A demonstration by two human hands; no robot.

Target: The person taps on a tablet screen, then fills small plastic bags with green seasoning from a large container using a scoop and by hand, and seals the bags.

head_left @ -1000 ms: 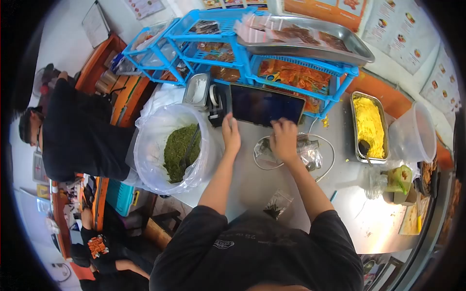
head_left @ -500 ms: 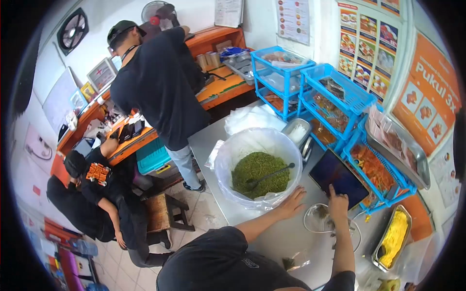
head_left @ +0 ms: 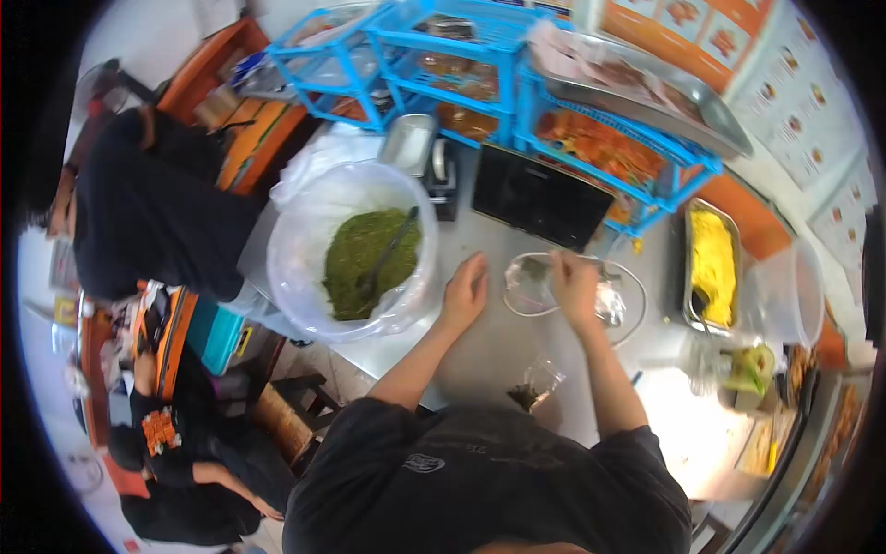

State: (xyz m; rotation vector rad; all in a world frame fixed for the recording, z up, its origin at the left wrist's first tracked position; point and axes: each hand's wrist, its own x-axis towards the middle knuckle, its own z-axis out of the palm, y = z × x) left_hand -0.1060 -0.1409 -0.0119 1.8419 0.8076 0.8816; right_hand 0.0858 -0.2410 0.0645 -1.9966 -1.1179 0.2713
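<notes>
My left hand (head_left: 465, 290) is over the steel table, its fingers slightly bent and apart, holding nothing visible. To its left stands a large tub (head_left: 288, 268) lined with clear plastic, holding chopped green food (head_left: 355, 254) and a dark spoon (head_left: 392, 249). My right hand (head_left: 576, 288) has its fingers curled down over a looped white cable (head_left: 637, 282) and a small clear plastic bag (head_left: 609, 303). Whatever is between those fingers is hidden. Behind my hands a tablet (head_left: 540, 196) with a dark screen leans against blue racks.
Blue plastic racks (head_left: 443, 88) with food and a steel tray (head_left: 646, 83) line the back. At right are a tray of yellow food (head_left: 712, 263) and a clear container (head_left: 789, 291). Another small bag (head_left: 538, 386) lies near my body. Several people are at the left.
My right hand has left the tablet screen and come down toward the cable, its fingers curling. My left hand has lifted from lying spread beside the tub. The view has turned right.
</notes>
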